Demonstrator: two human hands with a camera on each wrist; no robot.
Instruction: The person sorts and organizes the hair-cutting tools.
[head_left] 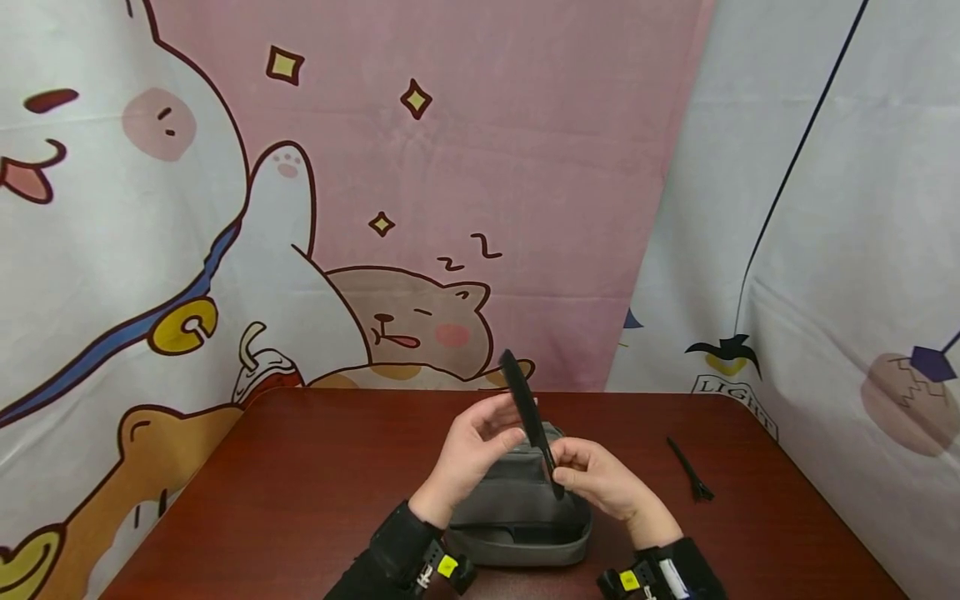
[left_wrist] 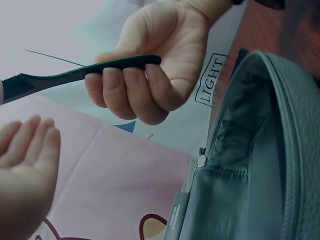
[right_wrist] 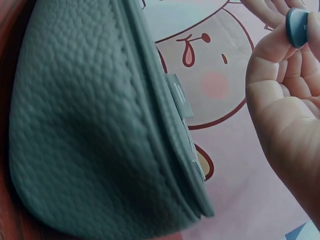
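A dark comb [head_left: 525,400] stands tilted above the grey-green pouch [head_left: 517,550]. My right hand [head_left: 603,482] grips its slim handle between thumb and fingers; in the left wrist view the fingers curl round the handle [left_wrist: 117,65]. Beside the comb's upper, toothed part is my left hand [head_left: 468,454], its fingers relaxed and thumb close to the comb. Whether that thumb touches the comb is hard to tell. Unzipped at the top, the pouch shows its lining [left_wrist: 225,200] in the left wrist view, while its pebbled outside [right_wrist: 85,130] fills much of the right wrist view.
A black hair clip [head_left: 690,471] lies on the reddish-brown table [head_left: 322,475], right of the pouch. Behind the table hangs a printed cloth [head_left: 540,167] with cartoon animals. A pale cloth [head_left: 825,208] hangs on the right side.
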